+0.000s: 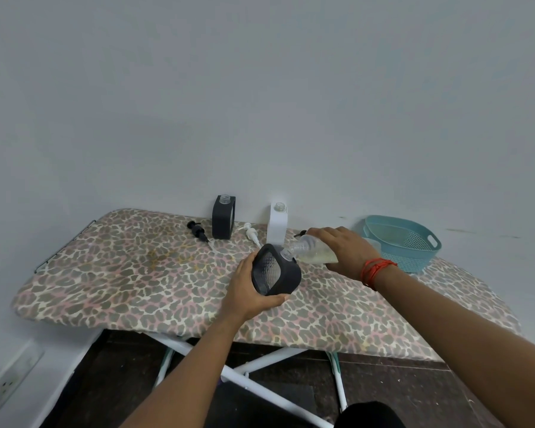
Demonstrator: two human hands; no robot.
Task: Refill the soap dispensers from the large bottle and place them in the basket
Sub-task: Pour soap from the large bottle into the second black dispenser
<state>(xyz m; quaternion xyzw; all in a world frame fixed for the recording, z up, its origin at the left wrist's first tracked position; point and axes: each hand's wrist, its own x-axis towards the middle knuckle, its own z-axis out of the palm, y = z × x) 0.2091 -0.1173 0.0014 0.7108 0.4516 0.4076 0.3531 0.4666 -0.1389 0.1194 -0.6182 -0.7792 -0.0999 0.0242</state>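
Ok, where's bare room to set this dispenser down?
Left half of the board, between the black pump and the near edge, is bare. Crowded: the back strip, from that pump past the rear black dispenser and white dispenser to the basket.

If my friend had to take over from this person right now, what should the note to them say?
Left hand grips a black dispenser, tilted, pump off.
Right hand holds the large bottle tipped, its mouth at that dispenser's neck; flow too small to see.
At the back of the board stand a second black dispenser and a white dispenser, necks open; a black pump and a white pump lie beside them.
The basket at the right shows no dispenser yet.
Left to do: finish this pour, fill the other two, fit pumps, put all three in the basket.
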